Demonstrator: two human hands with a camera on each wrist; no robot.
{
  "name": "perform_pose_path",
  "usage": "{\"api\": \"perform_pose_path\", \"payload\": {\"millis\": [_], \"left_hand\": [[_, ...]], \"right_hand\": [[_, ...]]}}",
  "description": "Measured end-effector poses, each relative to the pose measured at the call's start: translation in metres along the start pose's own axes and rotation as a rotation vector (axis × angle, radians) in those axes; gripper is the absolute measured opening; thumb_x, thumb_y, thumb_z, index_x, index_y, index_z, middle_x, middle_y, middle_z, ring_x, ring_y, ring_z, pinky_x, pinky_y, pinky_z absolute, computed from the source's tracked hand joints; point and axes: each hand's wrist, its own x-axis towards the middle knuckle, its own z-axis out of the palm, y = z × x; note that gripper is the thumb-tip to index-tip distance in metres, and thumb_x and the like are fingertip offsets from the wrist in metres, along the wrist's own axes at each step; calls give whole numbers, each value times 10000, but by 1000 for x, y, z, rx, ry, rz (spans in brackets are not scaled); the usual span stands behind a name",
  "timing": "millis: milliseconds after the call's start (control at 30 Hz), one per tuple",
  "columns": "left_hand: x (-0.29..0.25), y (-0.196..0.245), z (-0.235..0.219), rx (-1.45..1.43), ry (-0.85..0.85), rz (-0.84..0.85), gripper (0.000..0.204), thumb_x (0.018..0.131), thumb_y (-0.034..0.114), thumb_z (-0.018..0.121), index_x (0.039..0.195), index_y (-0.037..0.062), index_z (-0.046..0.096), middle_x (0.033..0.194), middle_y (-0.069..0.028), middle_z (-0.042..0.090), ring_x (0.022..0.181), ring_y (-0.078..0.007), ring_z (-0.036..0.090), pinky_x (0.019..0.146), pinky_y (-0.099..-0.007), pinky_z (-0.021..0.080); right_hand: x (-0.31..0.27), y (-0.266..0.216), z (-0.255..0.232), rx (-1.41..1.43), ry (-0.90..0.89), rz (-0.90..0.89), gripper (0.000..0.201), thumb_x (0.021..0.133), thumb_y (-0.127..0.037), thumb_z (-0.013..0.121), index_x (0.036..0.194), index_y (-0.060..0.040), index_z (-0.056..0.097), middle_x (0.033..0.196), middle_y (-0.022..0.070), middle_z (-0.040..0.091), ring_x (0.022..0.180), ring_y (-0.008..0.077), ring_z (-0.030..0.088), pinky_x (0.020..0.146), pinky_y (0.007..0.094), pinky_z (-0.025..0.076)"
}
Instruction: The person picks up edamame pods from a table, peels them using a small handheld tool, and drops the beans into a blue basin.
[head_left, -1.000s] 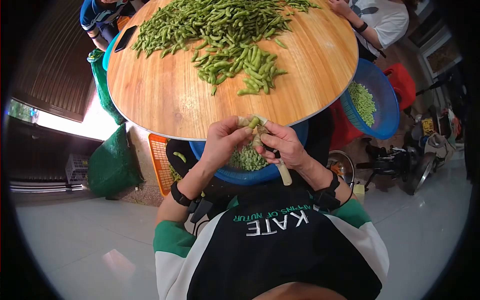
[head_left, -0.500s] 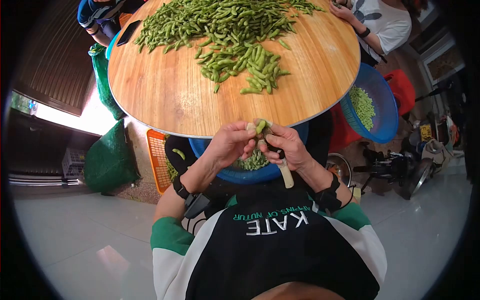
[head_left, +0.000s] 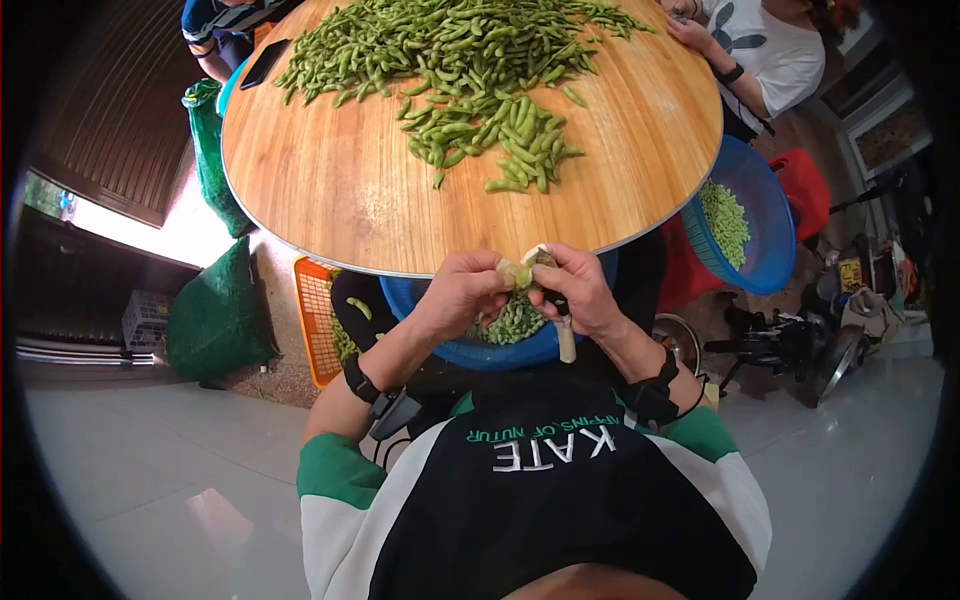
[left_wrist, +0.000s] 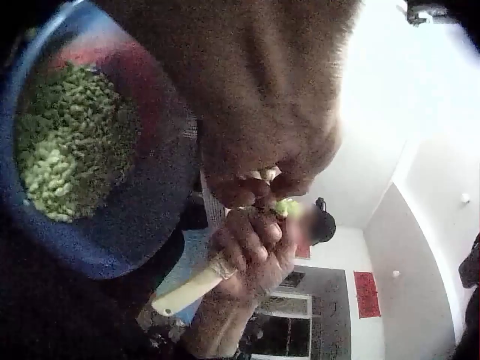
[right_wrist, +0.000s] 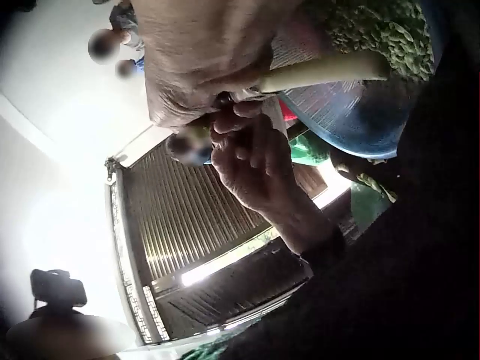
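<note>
The edamame pod (head_left: 521, 274) sits pinched between both hands just off the near edge of the round table (head_left: 330, 190) in the head view, the left hand (head_left: 462, 291) curled on one end and the right hand (head_left: 575, 288) gripping the pod together with a pale-handled tool (head_left: 566, 342), while a blue basin (head_left: 480, 352) below already holds shelled beans and a large heap of unshelled pods (head_left: 470, 60) waits on the table, so by my judgement much is left. From the left wrist, the basin's beans (left_wrist: 64, 146) make a fair layer and the fingers (left_wrist: 247, 187) pinch the green pod (left_wrist: 285, 208). From the right wrist the pale handle (right_wrist: 322, 71) crosses the closed grip.
</note>
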Motion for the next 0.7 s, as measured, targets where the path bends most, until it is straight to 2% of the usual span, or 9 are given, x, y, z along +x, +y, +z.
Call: {"api": "perform_pose_path", "payload": {"millis": [133,200,233,300,433,533,600,633,700], "left_hand": [[4,-8,0,71,83,-15,135,851,133,606,824,1,609,598,-31,538,493,-106,518,429,-264,406],[8,-18,4,750,323,297,154,814,134,611,799,-16,577,578,-102,535,515,-212,563,479,-348,441],[6,-18,10,748,325,298,154,814,134,611,799,-16,577,578,-102,535,515,-212,563,479,-348,441],[2,-11,23,1197,454,609,171,777,132,616,770,-24,547,616,-180,549,582,-333,590,548,-412,462],[2,-9,23,1114,432,535,155,770,116,613,729,-10,533,673,-208,581,639,-385,590,561,-430,468],[-2,-11,23,1278,428,692,132,786,103,611,765,-19,564,702,-201,598,667,-368,604,560,-418,467],[-3,-8,15,925,412,515,105,811,79,595,846,-19,605,687,-170,597,623,-289,605,554,-365,468],[-5,-8,10,928,411,511,105,811,79,595,846,-19,605,687,-170,597,623,-289,605,554,-365,468],[-12,-7,-1,579,341,267,118,828,62,584,913,-8,627,652,-133,577,569,-192,571,556,-307,462]], "right_hand": [[2,2,4,-27,31,27,137,920,-163,549,920,-26,554,680,39,594,470,55,507,392,175,338],[1,4,8,-98,74,-33,133,917,-158,556,926,-25,550,681,41,596,478,63,529,386,183,338],[0,6,8,-101,72,-32,133,917,-158,556,926,-25,550,681,41,596,478,63,529,386,183,338],[1,9,7,-83,54,-31,126,910,-140,562,935,-18,543,683,51,591,465,65,505,385,189,333],[1,7,4,-58,51,-43,116,895,-114,567,937,-10,537,698,66,593,461,66,479,388,192,328],[1,2,7,-101,35,33,118,889,-92,552,957,2,526,711,67,585,480,77,473,396,195,336],[2,3,7,-36,58,9,128,871,-77,563,960,8,527,748,71,600,488,81,474,387,199,327],[1,3,7,-32,59,9,128,871,-77,563,960,8,527,748,71,600,488,81,474,387,199,327],[-2,-1,4,-200,43,-1,145,871,-70,579,990,6,548,753,70,615,550,70,522,473,190,395]]}}
